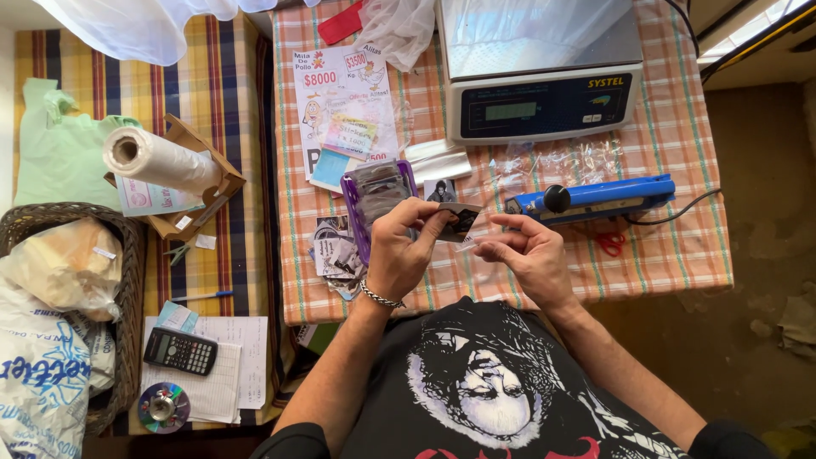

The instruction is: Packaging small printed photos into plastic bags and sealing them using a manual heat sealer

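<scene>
Both hands [406, 246] [529, 255] pinch 1 small card [460, 223], probably sleeved; purple tray [378, 200], blue sealer [595, 200] nearby.

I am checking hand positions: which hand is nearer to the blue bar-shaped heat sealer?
Right. The right hand lies just below the blue bar-shaped heat sealer; the left hand is further left.

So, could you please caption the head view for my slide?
Both hands, left hand and right hand, hold a small card above a checked tablecloth.

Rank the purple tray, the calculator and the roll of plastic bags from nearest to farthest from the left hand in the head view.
From the left hand:
1. Purple tray, just above it.
2. Roll of plastic bags, up and left.
3. Calculator, lower left; a close call with the roll.
</scene>
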